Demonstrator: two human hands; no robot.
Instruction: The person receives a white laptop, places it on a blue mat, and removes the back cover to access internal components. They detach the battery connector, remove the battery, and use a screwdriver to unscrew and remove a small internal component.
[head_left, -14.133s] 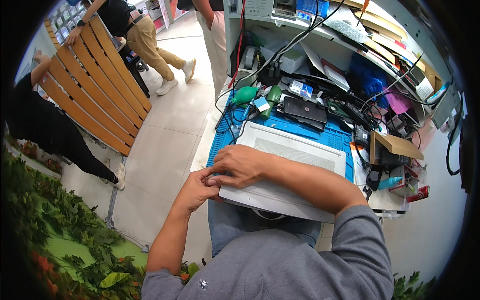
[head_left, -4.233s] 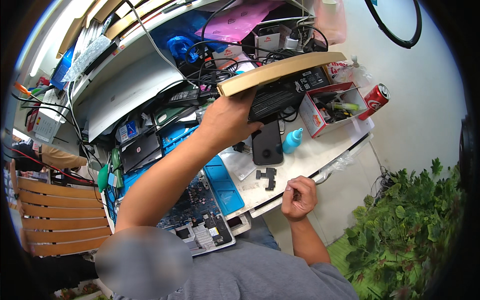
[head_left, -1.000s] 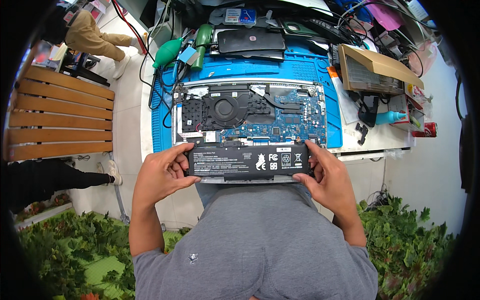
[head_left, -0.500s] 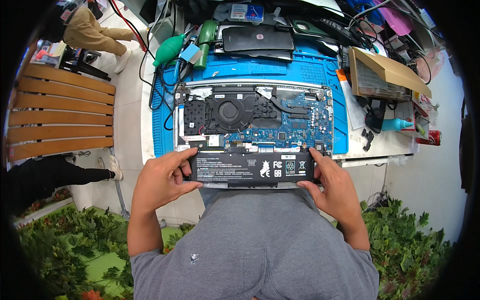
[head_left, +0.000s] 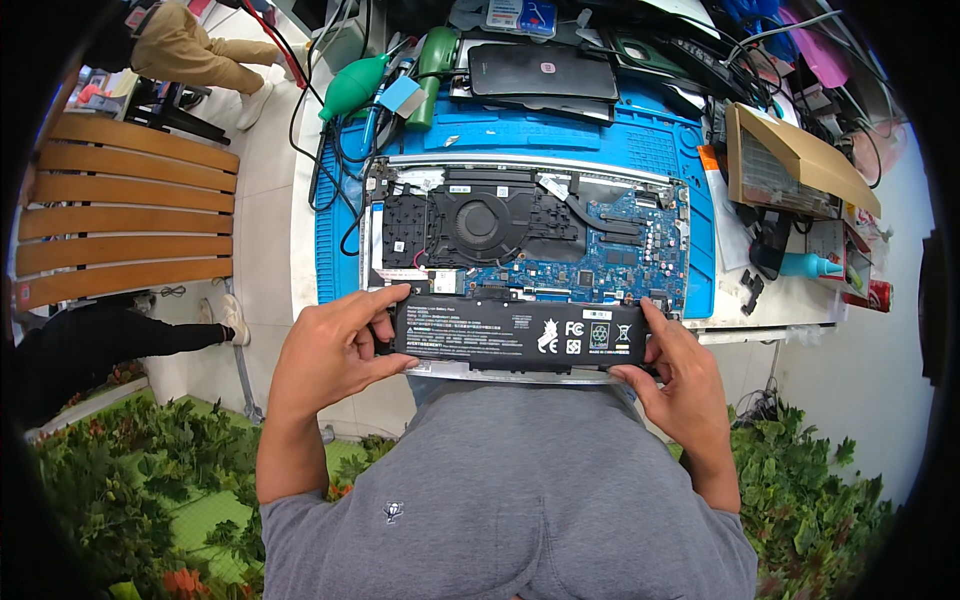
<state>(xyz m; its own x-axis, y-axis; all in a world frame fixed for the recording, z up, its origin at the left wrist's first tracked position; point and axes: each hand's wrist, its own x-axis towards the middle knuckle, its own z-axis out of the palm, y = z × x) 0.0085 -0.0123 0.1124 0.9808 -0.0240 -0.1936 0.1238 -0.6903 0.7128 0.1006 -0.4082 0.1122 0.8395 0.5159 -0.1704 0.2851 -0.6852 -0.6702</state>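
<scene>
A long black laptop battery (head_left: 500, 335) with a printed label lies face up along the near side of an opened laptop (head_left: 378, 240). My left hand (head_left: 335, 345) is closed around its left end, index finger on the far corner and thumb at the near edge. At the other end my right hand (head_left: 680, 365) grips it in the same way. Beyond the battery the laptop shows a round black fan (head_left: 482, 222) and a blue circuit board (head_left: 585, 275). Whether the battery sits fully flat in the case I cannot tell.
Under the laptop lies a blue mat (head_left: 705, 250). A green blower bulb (head_left: 355, 88), a black phone-like slab (head_left: 540, 72) and cables crowd the far side. An open cardboard box (head_left: 800, 150) stands right. A wooden bench (head_left: 135, 210) and another person's legs (head_left: 200, 55) are left.
The battery has moved a little away from me toward the circuit board, narrowing the strip between them. Both hands keep their hold. The whole view has shifted slightly.
</scene>
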